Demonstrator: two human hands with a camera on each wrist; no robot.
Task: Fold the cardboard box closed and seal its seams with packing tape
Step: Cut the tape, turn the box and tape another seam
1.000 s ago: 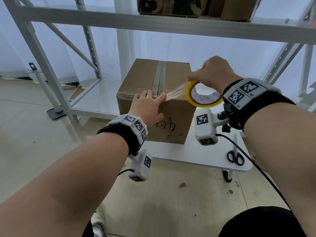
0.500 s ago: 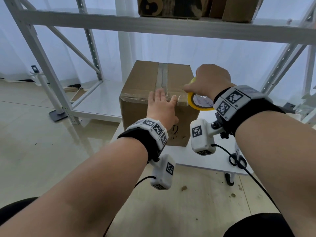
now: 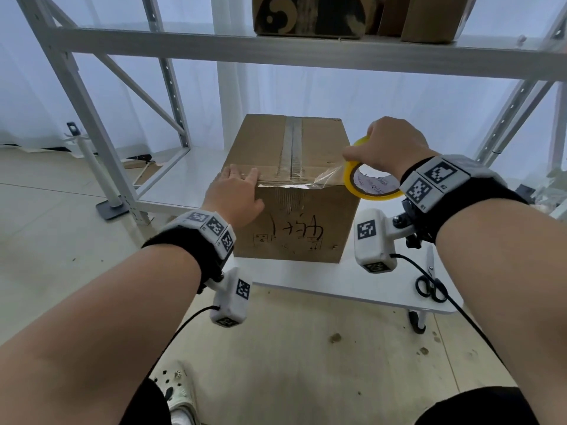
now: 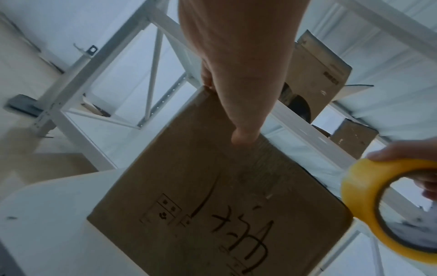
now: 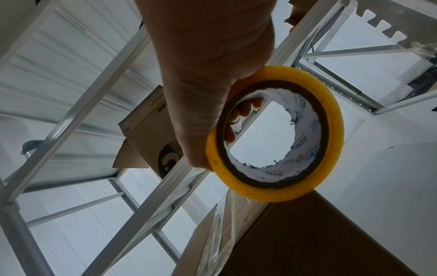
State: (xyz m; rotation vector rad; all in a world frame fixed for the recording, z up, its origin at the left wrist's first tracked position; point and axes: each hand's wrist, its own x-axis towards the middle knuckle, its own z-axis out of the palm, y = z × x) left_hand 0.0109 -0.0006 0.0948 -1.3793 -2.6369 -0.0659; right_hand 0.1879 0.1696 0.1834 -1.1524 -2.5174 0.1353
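A small white table with rounded corners carries the cardboard box, which stands upright on its left part, its handwritten face turned toward six o'clock. A pair of black-handled scissors lies flat on the tabletop at about four o'clock from the box, well apart from it, near the table's right edge. The table stands on a pale tiled floor.

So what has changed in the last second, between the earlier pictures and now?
The left hand slid left along the brown cardboard box's near top edge and now presses flat by the left corner. The right hand dipped toward the right corner, then pulled the yellow tape roll out again. The box and the black scissors stayed put.
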